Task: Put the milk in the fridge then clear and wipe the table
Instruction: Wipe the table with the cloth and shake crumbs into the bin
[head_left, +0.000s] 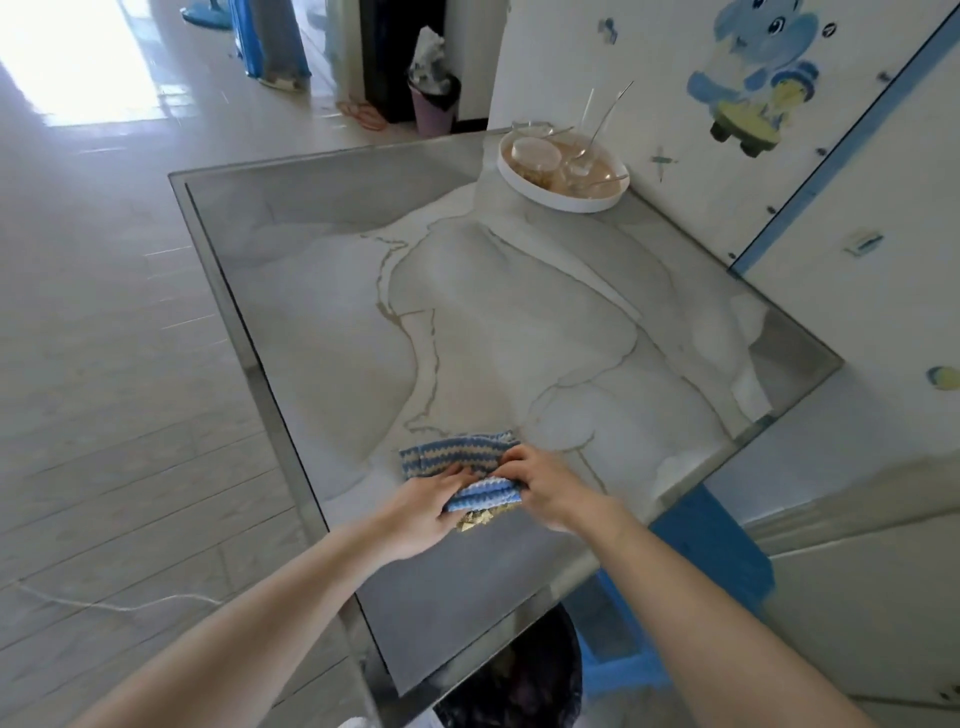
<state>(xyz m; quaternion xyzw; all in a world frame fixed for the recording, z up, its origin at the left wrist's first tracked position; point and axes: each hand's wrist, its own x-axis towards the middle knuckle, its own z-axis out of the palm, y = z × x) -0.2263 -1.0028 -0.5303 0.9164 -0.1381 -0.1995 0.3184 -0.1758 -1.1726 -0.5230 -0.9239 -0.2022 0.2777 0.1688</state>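
A blue and beige zigzag cloth (457, 457) lies folded on the marble-pattern table (519, 322) near its front edge. My left hand (426, 509) grips the cloth's near left side. My right hand (545, 486) pinches its right end. A small heap of yellowish crumbs (475, 521) sits just under the cloth, between my hands. At the table's far corner stands a round white tray (550, 195) holding a lidded jar, clear glasses and spoons. No milk or fridge is in view.
A dark bin (519, 680) lined with a bag stands under the table's near corner. A blue stool (711, 566) is beside it on the right. A wall with a cartoon sticker runs along the right. A pink bin (434, 109) stands far back on the tiled floor.
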